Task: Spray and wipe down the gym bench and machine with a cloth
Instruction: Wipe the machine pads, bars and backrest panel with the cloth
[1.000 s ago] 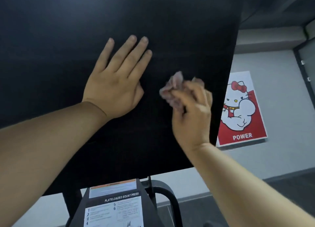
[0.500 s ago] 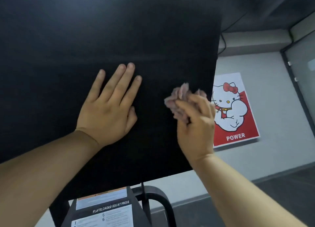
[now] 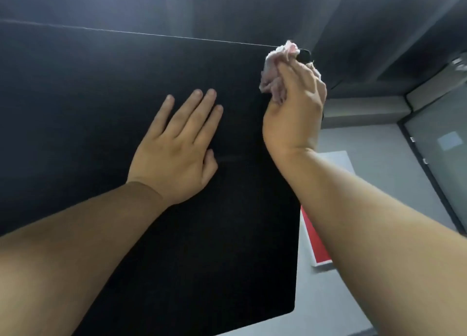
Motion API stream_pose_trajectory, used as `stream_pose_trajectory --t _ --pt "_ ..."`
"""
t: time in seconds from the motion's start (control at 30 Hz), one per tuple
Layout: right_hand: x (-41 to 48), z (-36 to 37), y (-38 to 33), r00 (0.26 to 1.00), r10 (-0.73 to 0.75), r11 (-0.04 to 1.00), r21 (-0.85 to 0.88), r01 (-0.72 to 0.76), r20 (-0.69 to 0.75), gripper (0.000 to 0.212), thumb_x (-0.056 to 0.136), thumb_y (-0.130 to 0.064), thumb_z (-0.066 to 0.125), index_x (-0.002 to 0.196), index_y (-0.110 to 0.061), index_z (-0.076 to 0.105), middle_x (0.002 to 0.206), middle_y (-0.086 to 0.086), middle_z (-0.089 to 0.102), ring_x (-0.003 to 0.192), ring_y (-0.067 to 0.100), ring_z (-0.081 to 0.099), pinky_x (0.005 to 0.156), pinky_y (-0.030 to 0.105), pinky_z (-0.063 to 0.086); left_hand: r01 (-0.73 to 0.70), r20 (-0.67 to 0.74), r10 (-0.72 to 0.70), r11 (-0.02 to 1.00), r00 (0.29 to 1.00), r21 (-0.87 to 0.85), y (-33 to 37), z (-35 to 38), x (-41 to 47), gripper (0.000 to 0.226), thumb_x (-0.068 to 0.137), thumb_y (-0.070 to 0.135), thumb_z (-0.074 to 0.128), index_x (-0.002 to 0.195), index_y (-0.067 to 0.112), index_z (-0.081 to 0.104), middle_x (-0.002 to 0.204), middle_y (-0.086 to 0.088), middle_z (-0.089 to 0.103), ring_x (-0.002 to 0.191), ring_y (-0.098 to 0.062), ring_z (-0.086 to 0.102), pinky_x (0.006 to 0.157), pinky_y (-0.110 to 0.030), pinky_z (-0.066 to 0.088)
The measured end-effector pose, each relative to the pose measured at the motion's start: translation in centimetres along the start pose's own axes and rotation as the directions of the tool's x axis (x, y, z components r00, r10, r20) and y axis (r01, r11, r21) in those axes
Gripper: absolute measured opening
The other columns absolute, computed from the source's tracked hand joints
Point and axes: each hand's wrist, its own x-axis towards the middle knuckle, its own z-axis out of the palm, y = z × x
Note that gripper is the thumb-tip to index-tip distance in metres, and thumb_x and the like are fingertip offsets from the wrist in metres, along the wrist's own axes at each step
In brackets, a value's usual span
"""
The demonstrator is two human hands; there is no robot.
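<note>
Head view shows the right hand (image 3: 294, 108) at the upper right corner of the black pad (image 3: 126, 95). Its grip is closed round a bunched pink cloth (image 3: 274, 65), with the fingers curled over the wad. The cloth touches the pad just below the thin pale line (image 3: 151, 34) that runs across its top. The left hand (image 3: 174, 153) lies flat on the pad with fingers straight and close together, its grip holding nothing. It appears to be bracing the panel.

The step in hand looks like wiping the pad's far corner and right edge. To do it well, the wad would probably be better spread out, so that more cloth meets the pad with each stroke. Overlapping passes from the top line downward should leave no strips unwiped. The right edge and the rounded lower corner deserve a pass of their own.

The patch under the bracing palm will be missed unless that hand shifts once the rest is done. A small dark knob (image 3: 304, 55) sits just beside the cloth. What it is cannot be told, so the cloth should go round it with care. No spray bottle is in view, and whether the pad is wet cannot be seen.
</note>
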Motion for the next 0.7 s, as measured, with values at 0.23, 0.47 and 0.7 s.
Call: stream_pose_trajectory --t 0.23,0.47,0.7 --pt "-12.5 -1.5 0.7 0.938 -0.258 0.965 0.099 0.241 0.231 0.04 0.093 -0.014 0.046 0.128 -0.01 0.064 0.135 0.001 0.058 0.129 0.019 0.045 0.11 0.038 0.04 -0.004 -0.021 0.003 0.999 1.0 -0.052 0.1 -0.2 -0.1 0.062 0.093 0.028 0.038 0.149 0.0 0.032 0.158 -0.017 0.027 0.146 -0.029 0.025 0.121 -0.046 0.015" --pt "0.6 -1.8 -0.5 0.981 0.192 0.979 0.072 -0.19 -0.03 0.039 0.097 -0.009 0.049 0.134 -0.015 0.06 0.143 -0.003 0.053 0.137 0.02 0.04 0.115 0.029 0.028 -0.01 -0.108 -0.011 0.982 0.994 -0.188 0.1 -0.6 -0.2 0.05 0.09 0.022 0.046 0.134 0.0 0.052 0.149 -0.015 0.043 0.14 -0.029 0.037 0.12 -0.046 0.023" --pt "-6.9 3.1 -8.8 0.948 -0.238 0.97 0.102 0.221 0.21 0.049 0.086 0.002 0.058 0.134 -0.008 0.059 0.146 0.006 0.049 0.134 0.028 0.035 0.115 0.036 0.03 0.24 -0.144 -0.263 0.958 0.954 -0.159 -7.7 -3.5 -3.3 0.055 0.083 0.019 0.051 0.135 0.0 0.048 0.15 -0.017 0.04 0.139 -0.033 0.034 0.12 -0.049 0.013"
